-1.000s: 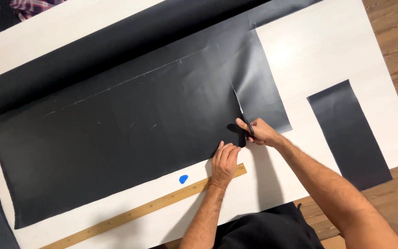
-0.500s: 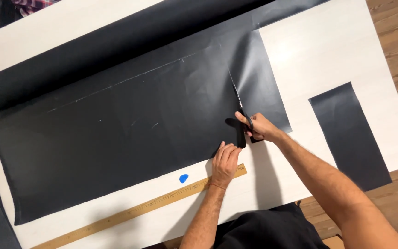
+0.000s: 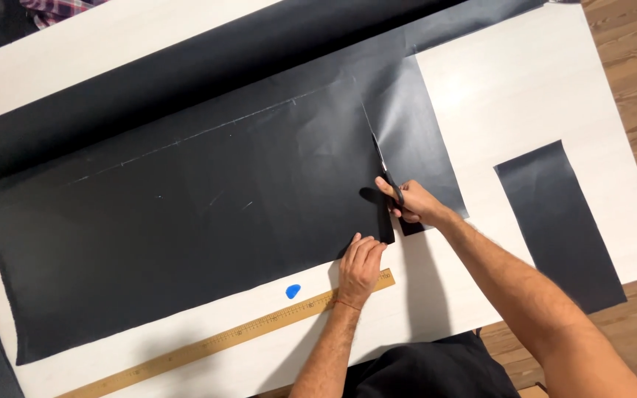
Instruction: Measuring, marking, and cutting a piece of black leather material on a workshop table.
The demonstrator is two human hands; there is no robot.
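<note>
**Scissors Further Up the Black Sheet**

Compared with the earlier frames, the right hand (image 3: 414,204) sits a little higher on the sheet, and the scissors (image 3: 386,173) have travelled further along the cut, away from the near edge. The slit behind them is longer now, and the strip to its right has parted more clearly from the main piece. The left hand (image 3: 360,264) has hardly shifted.

The right hand's grip is clenched around the dark handles of the scissors, fingers through the loops. The blades point away from the person, up the black sheet (image 3: 186,221), with their tips on the cut line. The scissors lie directly ahead of the right hand and just beyond the left.

The left hand lies flat with its grip released, fingertips pressing on the near edge of the sheet just left of the slit, holding nothing. Its heel rests by the end of a wooden ruler (image 3: 223,343), which lies slantwise on the white counter (image 3: 495,96).

A small blue piece of chalk (image 3: 293,291) lies on the counter between the ruler and the sheet's near edge. The sheet runs back to a dark roll (image 3: 186,81) across the far side. A separate black rectangle (image 3: 562,221) lies to the right, well apart from the hands.
</note>
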